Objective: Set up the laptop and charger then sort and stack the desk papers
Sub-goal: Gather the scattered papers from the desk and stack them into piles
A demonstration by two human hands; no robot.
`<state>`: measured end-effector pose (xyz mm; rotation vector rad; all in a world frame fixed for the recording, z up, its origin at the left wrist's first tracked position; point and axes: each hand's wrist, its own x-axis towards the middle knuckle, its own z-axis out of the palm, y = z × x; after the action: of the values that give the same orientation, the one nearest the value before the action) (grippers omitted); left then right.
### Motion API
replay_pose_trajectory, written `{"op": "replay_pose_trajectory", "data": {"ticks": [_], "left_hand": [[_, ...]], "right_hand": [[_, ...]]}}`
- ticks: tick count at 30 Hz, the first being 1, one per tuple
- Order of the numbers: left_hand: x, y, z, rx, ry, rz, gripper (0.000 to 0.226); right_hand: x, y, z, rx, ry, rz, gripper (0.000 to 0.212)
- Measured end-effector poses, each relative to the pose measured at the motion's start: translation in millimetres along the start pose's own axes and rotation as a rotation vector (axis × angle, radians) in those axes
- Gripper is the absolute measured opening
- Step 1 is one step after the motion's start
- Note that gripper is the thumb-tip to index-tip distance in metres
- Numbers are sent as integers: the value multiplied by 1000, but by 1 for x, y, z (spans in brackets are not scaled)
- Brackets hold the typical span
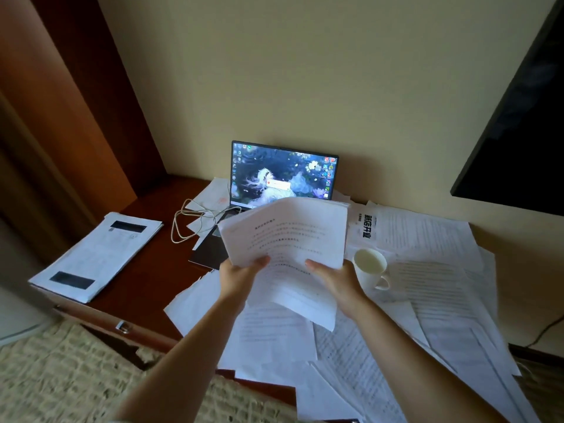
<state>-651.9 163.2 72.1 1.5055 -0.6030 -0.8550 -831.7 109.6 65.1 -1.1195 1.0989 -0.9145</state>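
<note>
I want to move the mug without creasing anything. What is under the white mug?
The white mug stands on loose printed sheets spread over the desk. How many sheets lie beneath it, and the desk surface there, cannot be seen because the paper covers it.

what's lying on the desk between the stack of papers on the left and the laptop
In the head view, a loose white charger cable lies coiled on bare dark wood between the neat paper stack and the open laptop.
</note>
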Motion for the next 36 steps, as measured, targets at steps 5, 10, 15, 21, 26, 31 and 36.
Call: {"op": "replay_pose_trajectory", "data": {"ticks": [5, 10, 15, 21, 26, 31, 36], "left_hand": [[28, 21, -72, 26, 26, 87, 26], [61, 28, -168, 90, 35, 123, 26], [95, 31, -261, 200, 31, 104, 26], [139, 26, -331, 225, 76, 38, 21], [187, 9, -367, 303, 126, -40, 13], [252, 0, -400, 385, 138, -104, 15], [312, -6, -436, 501, 191, -216, 26]], "right_hand": [[8, -11, 80, -4, 41, -17, 15], [8, -11, 182, -34, 72, 48, 24], [6, -12, 276, 8, 62, 48, 18], [24, 1, 365, 6, 163, 170, 26], [54, 34, 422, -121, 189, 176, 33], [105, 62, 472, -206, 173, 216, 43], [139, 80, 522, -283, 173, 235, 47]]}}
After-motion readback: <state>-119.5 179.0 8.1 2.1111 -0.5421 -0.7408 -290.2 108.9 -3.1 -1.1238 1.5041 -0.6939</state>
